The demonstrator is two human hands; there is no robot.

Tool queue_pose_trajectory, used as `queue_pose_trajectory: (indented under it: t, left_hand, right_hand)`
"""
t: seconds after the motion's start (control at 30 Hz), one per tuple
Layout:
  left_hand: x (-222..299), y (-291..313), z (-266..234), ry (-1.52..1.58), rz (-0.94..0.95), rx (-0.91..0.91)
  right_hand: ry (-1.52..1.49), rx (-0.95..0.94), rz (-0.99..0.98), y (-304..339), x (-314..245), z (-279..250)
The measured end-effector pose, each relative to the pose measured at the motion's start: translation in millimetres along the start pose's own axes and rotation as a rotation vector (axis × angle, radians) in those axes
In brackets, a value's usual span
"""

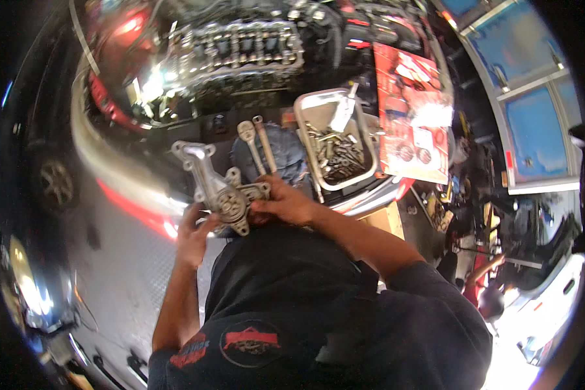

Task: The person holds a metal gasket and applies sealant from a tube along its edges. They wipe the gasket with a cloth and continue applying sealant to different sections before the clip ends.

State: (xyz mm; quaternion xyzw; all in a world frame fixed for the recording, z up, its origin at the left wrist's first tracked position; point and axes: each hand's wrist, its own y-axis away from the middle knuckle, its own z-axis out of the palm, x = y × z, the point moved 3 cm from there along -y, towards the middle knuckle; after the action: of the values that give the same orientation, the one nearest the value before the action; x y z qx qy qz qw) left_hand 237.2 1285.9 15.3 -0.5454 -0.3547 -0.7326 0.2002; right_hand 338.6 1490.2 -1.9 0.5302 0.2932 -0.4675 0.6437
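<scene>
Resting between left hand and right hand, the cast-metal engine part.

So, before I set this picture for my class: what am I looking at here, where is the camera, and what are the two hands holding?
The camera sits on a person's head and looks down through a very wide lens, so straight edges bend near the rim. The dark shirt at the bottom is the person's own.

Both bare hands, the left hand and the right hand, hold one cast metal engine part with bolt ears.

Beyond it is an open engine bay, with the engine's exposed top. On the car's front edge lie two wrenches over a blue cloth, a metal tray of bolts, and a red packet.
</scene>
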Motion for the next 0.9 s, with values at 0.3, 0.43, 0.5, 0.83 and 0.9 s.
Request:
queue_pose_trajectory:
  t: [0.3,0.43,0.5,0.83,0.9]
  left_hand:
    - [-27,-39,4,0.596,-0.142,0.126]
    - [-7,-43,-8,0.517,0.092,0.211]
    - [6,-44,-18,0.480,0.127,0.321]
    - [28,-26,-42,0.488,0.110,0.373]
    - [21,-21,-49,0.491,0.067,0.370]
  right_hand:
    - [0.297,-0.126,-0.175,-6,-30,-2]
    - [0.598,0.137,-0.135,-9,-45,-35]
    - [0.881,0.367,-0.071,-18,-44,-47]
    - [1.229,0.674,0.120,-71,-11,-33]
    - [1.192,0.716,0.144,-70,-13,-32]
